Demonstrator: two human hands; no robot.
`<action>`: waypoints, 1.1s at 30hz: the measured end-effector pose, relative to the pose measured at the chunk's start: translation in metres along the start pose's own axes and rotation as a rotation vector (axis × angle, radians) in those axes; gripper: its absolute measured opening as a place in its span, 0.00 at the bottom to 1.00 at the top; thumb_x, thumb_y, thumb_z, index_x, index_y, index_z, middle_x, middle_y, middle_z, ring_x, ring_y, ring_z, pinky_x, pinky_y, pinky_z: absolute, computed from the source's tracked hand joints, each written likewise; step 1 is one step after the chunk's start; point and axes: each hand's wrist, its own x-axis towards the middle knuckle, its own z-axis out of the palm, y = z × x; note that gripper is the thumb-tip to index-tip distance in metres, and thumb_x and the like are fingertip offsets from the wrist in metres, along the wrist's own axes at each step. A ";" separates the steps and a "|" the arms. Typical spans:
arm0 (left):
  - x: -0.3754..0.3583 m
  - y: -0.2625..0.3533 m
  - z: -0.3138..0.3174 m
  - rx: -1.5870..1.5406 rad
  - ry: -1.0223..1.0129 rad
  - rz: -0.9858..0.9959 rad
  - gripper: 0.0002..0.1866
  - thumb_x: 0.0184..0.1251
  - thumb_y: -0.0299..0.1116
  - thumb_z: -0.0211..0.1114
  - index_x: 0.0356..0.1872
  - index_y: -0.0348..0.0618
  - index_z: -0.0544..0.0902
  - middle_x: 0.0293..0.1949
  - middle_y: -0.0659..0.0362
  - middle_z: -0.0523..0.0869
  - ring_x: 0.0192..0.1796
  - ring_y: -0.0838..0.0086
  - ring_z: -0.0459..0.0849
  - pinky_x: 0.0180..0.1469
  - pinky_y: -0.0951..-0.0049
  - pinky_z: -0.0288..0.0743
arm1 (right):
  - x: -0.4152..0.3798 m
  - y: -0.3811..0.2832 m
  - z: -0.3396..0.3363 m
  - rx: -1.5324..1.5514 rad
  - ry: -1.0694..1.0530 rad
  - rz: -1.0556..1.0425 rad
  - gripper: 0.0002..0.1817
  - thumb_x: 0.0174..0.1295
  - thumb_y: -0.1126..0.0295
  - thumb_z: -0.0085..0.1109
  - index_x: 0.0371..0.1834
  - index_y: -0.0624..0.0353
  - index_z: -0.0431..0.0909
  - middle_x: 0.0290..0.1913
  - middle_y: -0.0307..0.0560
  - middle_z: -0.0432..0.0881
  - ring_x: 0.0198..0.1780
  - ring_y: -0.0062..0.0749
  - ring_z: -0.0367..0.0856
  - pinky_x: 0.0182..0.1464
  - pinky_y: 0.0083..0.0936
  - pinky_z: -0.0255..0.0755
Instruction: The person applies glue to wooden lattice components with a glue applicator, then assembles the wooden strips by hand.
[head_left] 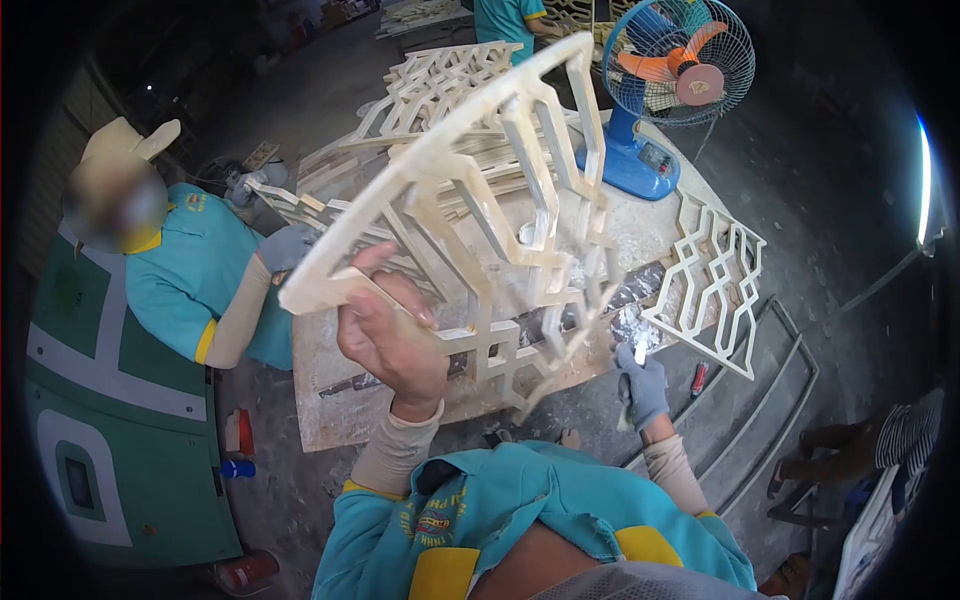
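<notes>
My left hand [393,335], bare, is closed on the lower left edge of a pale wooden lattice panel [470,190]. The panel stands tilted up over the table, its cut-out bars slanting away to the right. My right hand [643,388] wears a grey glove and is closed round a small tool with a pale blade, which looks like a putty knife [640,353]. Its tip is beside a smear of white paste [632,328] on a dark strip at the table's edge. The tool's handle is hidden in my fingers.
More lattice panels are stacked on the worktable [330,400]. A blue fan [680,80] stands at the back right, near another lattice panel [708,280] overhanging the table edge. At left a co-worker [205,270] holds a panel. Metal frame bars [770,385] lie at right.
</notes>
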 end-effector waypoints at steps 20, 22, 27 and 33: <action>-0.081 -0.079 -0.021 -0.310 0.133 -1.123 0.24 0.80 0.49 0.47 0.59 0.37 0.72 0.30 0.57 0.83 0.31 0.72 0.83 0.36 0.74 0.76 | -0.054 -0.157 -0.139 0.650 -0.172 -0.414 0.25 0.73 0.59 0.53 0.68 0.62 0.69 0.60 0.53 0.79 0.51 0.28 0.82 0.53 0.23 0.80; -0.101 -0.095 -0.036 -0.300 0.161 -1.284 0.24 0.79 0.50 0.47 0.58 0.39 0.73 0.32 0.57 0.84 0.32 0.71 0.83 0.36 0.73 0.76 | -0.056 -0.147 -0.131 0.429 -0.101 -0.615 0.25 0.74 0.60 0.52 0.68 0.64 0.68 0.62 0.53 0.77 0.54 0.27 0.80 0.55 0.23 0.78; -0.150 -0.146 -0.081 -0.345 0.084 -1.591 0.30 0.76 0.60 0.46 0.52 0.41 0.78 0.34 0.56 0.85 0.36 0.68 0.86 0.38 0.70 0.82 | -0.060 -0.173 -0.066 0.716 -0.356 -0.474 0.21 0.77 0.63 0.44 0.64 0.69 0.69 0.33 0.36 0.77 0.13 0.06 0.53 0.13 0.08 0.50; -0.146 -0.147 -0.143 0.085 -0.545 -1.629 0.30 0.73 0.60 0.52 0.50 0.38 0.78 0.33 0.53 0.87 0.36 0.67 0.88 0.37 0.71 0.83 | -0.055 -0.179 -0.002 0.740 -0.414 -0.334 0.21 0.78 0.63 0.40 0.60 0.71 0.69 0.35 0.40 0.80 0.11 0.11 0.55 0.12 0.12 0.53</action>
